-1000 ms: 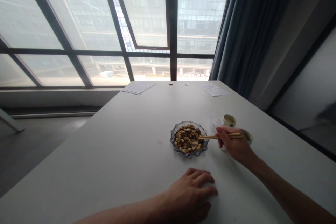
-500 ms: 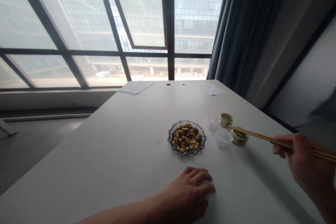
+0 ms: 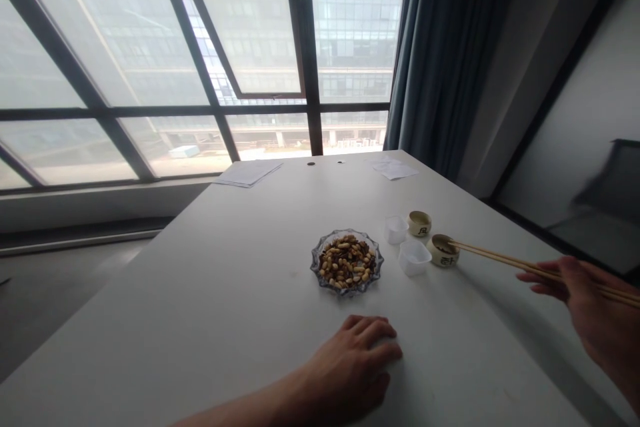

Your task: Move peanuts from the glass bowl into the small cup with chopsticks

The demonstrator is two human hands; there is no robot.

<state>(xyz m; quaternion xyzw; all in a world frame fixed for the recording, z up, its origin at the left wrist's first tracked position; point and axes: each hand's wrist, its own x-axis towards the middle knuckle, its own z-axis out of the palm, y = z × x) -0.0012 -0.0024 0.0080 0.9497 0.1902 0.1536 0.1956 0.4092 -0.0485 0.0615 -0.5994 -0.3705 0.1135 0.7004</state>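
Chopsticks (image 3: 493, 254) are gripped in the right hand (image 3: 590, 307), closed narrowly round the pair, and the tips are held at the mouth of the nearer cream pot (image 3: 444, 259); whether its rim is touched cannot be told. Dark bits are glimpsed inside that pot, and a dark character is marked on its side. Over on the white worktop (image 3: 210, 293), the left hand (image 3: 355, 360) is rested palm down, its fingers loosely spread and curved. Just beyond it, a scalloped glass bowl (image 3: 315, 265) is filled with peanuts (image 3: 347, 265) and darker pieces mixed in. Between bowl and pots, two clear plastic cups are stood, the farther cup (image 3: 396, 230) beside the farther cream pot (image 3: 419, 225), the nearer cup (image 3: 414, 259) beside the nearer pot. At the far edge, papers are laid: a stack (image 3: 247, 174) at left, loose sheets (image 3: 394, 168) at right. The room is lit by tall dark-framed windows (image 3: 265, 27), one pane tilted out, a building seen beyond. A blue-grey curtain (image 3: 440, 47) is hung at right, and grey floor (image 3: 80, 273) is glimpsed at left.
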